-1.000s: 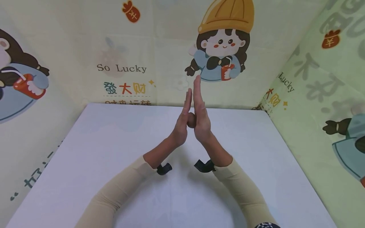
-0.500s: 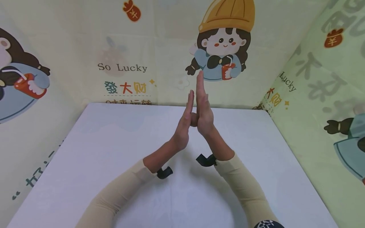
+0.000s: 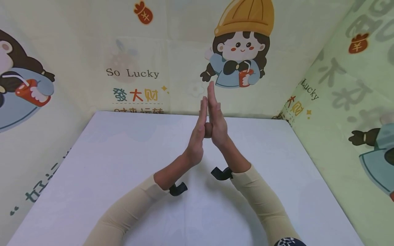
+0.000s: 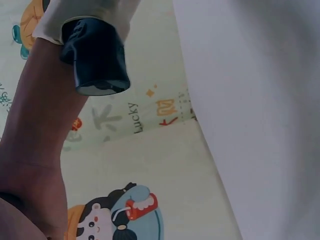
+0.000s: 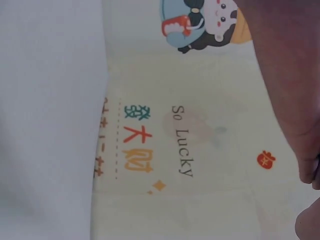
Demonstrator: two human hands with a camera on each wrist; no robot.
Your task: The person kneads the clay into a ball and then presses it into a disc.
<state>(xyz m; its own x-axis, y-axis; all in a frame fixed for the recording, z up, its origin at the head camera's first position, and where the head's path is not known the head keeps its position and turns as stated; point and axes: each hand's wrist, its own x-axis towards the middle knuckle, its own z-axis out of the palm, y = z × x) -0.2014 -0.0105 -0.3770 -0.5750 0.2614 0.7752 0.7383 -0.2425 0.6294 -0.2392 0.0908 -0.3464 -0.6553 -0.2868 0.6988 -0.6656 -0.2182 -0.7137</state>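
Cloth printed with cartoons is hung at the far left, where a dark-haired figure [image 3: 18,85] with a red cup is seen. Next to it the white table [image 3: 107,147] is spread, with nothing laid on it. A beige left sleeve [image 3: 129,208] is raised from the near edge, and a black strap [image 3: 178,188] is worn at its cuff. The left hand [image 3: 197,136] is held flat and upright, fingers straight and closed side by side. It is pressed palm to palm against the right hand [image 3: 217,126], whose fingertips stand a little higher. A thumb is seen in the small gap low between the palms. Nothing is gripped or pinched by either hand.

The step is judged to be a plain pressing of palms in the air above the table. Any next move would call only for the palms to be drawn apart, since no object has to be freed. The table lies below and well apart from both hands — untouched by them.

Further right a second strap [image 3: 221,173] and the right sleeve [image 3: 261,201] are seen, then a girl in a yellow hat [image 3: 240,51] on the back cloth. From the wrist views only forearm, wall and table can be made out — the fingers cannot be judged there.
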